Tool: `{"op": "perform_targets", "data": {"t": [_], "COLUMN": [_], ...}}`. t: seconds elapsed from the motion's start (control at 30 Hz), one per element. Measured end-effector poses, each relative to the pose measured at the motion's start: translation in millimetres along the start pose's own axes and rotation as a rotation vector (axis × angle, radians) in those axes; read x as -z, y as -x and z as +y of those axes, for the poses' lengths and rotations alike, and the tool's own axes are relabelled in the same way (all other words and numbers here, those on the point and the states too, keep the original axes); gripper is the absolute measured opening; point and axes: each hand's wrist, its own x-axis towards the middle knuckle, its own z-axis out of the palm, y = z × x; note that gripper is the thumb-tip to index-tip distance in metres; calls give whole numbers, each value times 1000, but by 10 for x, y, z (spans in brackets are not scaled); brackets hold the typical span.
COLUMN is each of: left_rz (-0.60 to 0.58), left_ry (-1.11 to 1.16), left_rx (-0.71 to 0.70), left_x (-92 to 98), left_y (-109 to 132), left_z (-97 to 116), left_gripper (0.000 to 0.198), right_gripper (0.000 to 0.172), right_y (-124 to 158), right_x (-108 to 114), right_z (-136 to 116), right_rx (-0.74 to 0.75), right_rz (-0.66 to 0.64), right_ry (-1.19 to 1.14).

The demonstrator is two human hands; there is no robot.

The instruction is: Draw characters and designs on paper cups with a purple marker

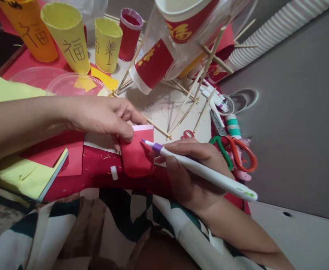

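My left hand (102, 116) pinches the top of a red paper-wrapped cup (136, 153) that lies on its side at the table's near edge, its pale rim showing under my fingers. A white pen with a purple collar (198, 170) sits in my right hand (194, 168), fingers closed round it, and its tip touches the red paper near the cup's rim. A small white cap (114, 173) lies on the red paper just left of the cup.
Yellow and orange paper cones with black characters (69, 35) stand at the back left beside a red cup (130, 33). Red-banded cups (153, 65), bamboo skewers (187, 101), markers, tape and scissors (237, 153) crowd the back right. Yellow and red sheets (26, 172) lie left.
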Motion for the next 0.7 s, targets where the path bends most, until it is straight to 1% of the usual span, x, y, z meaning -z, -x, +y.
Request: {"op": "perform_targets", "data": {"t": [0.07, 0.17, 0.37, 0.43, 0.57, 0.63, 0.7], "left_rz": [10, 28, 6, 28, 96, 131, 141], "left_ry": [-9, -22, -42, -40, -51, -61, -71], "left_rx": [-1, -22, 19, 13, 19, 25, 21], "left_x": [-1, -3, -1, -3, -9, -11, -12], "left_y": [-7, -21, -8, -10, -28, -32, -32], "left_z": [-1, -12, -19, -20, -33, -36, -32], "left_gripper": [36, 35, 41, 40, 37, 36, 34], "right_gripper": [12, 14, 12, 12, 18, 19, 17], "right_y": [-2, 5, 18, 29, 62, 70, 67], "right_x": [1, -1, -18, -45, -105, -110, -94], "right_z": [-18, -58, -90, -59, 20, 38, 39], "right_rx": [-43, -63, -70, -32, 97, 105, 94], "right_rz": [7, 36, 37, 58, 106, 99, 92], "right_ry": [-11, -15, -8, -16, -66, -60, -52]}}
